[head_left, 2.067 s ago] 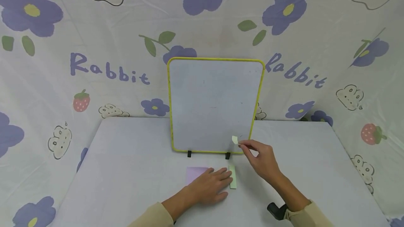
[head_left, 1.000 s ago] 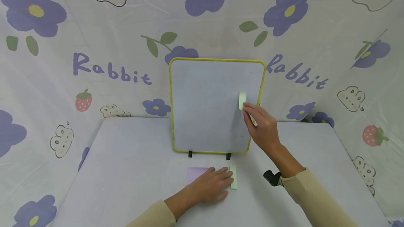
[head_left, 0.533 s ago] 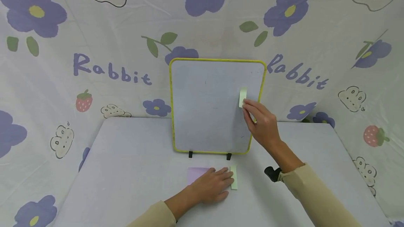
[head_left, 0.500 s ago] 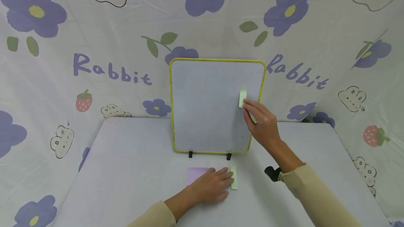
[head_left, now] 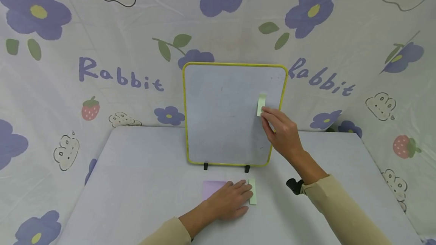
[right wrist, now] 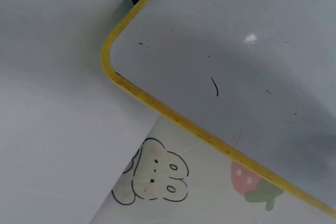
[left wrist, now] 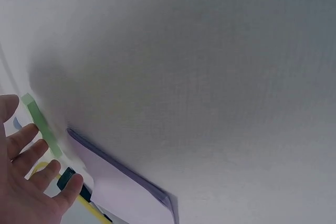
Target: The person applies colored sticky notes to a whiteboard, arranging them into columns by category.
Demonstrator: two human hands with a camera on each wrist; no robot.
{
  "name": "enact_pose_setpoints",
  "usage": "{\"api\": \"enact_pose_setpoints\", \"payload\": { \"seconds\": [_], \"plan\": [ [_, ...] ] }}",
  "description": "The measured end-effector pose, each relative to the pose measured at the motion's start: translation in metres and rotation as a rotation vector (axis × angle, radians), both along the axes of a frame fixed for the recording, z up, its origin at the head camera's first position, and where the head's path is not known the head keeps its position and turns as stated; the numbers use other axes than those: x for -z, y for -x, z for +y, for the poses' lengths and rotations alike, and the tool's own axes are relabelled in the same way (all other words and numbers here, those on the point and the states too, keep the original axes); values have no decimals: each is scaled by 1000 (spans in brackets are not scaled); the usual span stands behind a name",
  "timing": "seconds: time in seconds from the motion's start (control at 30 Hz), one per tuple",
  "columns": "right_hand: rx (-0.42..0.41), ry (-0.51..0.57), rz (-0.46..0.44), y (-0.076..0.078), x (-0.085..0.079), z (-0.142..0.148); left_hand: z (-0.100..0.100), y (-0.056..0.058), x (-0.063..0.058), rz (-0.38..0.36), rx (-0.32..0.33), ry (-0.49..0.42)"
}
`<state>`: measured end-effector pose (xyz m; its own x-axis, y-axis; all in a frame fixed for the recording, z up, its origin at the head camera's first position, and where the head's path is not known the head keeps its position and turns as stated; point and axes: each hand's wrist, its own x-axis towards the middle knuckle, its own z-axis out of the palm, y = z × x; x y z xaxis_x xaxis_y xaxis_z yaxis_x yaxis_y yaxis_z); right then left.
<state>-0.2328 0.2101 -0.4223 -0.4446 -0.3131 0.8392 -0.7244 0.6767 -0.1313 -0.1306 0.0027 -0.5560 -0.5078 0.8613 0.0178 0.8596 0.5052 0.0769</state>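
In the head view my right hand (head_left: pixel 285 133) pinches the lower end of a pale green sticky note strip (head_left: pixel 261 100) between thumb and fingers. The strip stands upright against the right side of a yellow-rimmed whiteboard (head_left: pixel 221 131); how much of it touches the surface I cannot tell. My left hand (head_left: pixel 226 201) rests with spread fingers over a purple sticky note pad (head_left: pixel 212 189). Its fingertips lie by a narrow green sticky note pad (head_left: pixel 253 199), which the left wrist view also shows beside the fingers. The right wrist view holds only the board's lower corner, no hand.
Two black feet (head_left: pixel 206 166) support the whiteboard on the white table (head_left: pixel 143 177). Behind hangs a cloth (head_left: pixel 129 41) printed with flowers and rabbits. A black wrist camera (head_left: pixel 293 186) sits at the right sleeve.
My right hand has carried the green strip up from the board's lower right to its right side. Over the last half second both hands hardly move; the left stays on the pads.
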Motion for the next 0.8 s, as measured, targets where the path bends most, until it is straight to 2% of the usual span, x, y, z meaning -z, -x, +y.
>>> {"api": "enact_pose_setpoints", "payload": {
  "seconds": [0.4, 0.5, 0.6, 0.7, 0.8],
  "plan": [
    [22, -7, -46, -1, -2, 4, 5, 2, -5, -11, -16, 7],
    [23, -8, -47, -1, -2, 4, 5, 3, -5, 22, -7, -10],
    [26, -11, -49, -1, -2, 5, 4, 6, -7, 89, 18, -62],
    [30, -18, -52, -1, -2, 5, 4, 14, -18, 103, 9, -118],
    [25, -19, -45, -1, -2, 6, 4, 29, -38, 110, -21, -206]
  ]
}}
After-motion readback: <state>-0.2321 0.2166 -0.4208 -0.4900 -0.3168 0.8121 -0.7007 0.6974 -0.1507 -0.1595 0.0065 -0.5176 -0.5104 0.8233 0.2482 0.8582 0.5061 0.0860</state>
